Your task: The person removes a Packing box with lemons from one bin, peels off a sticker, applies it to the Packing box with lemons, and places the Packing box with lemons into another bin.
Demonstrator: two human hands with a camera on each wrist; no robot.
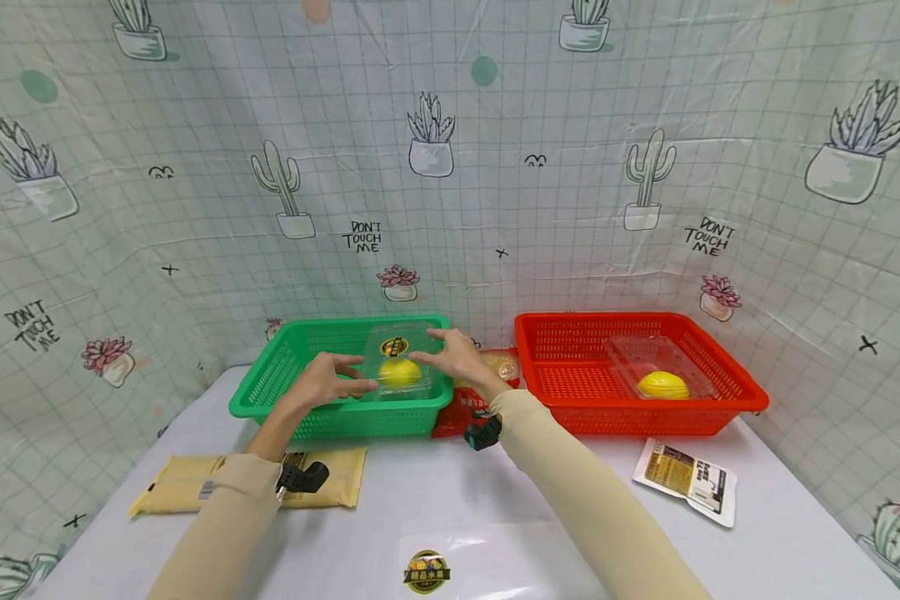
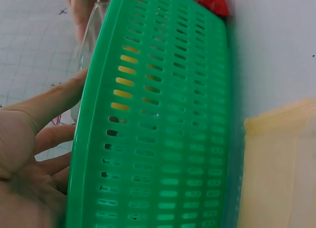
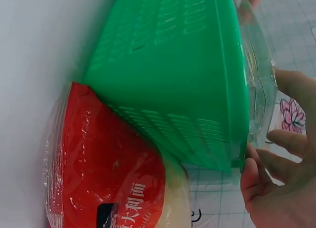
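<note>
A clear plastic box (image 1: 371,342) with a black and gold label and a yellow fruit (image 1: 400,373) inside is at the right end of the green basket (image 1: 270,400). My left hand (image 1: 326,382) reaches over the basket's front rim, its extended fingers at the box's left side. On the opposite side, my right hand (image 1: 453,358) has its thumb and fingers spread at the box's edge. In the right wrist view, the right hand's thumb meets the box (image 3: 256,65), with the other fingers beside the basket's rim. The left hand's fingertips are partly hidden behind the rim in the left wrist view.
A red basket (image 1: 570,408) on the right holds another clear box (image 1: 630,346) with a yellow fruit (image 1: 663,385). Between the baskets lies a red pasta bag (image 1: 465,408). Nearby are a tan packet (image 1: 330,479), a white-and-gold pouch (image 1: 686,479) and clear plastic with a round label (image 1: 427,572).
</note>
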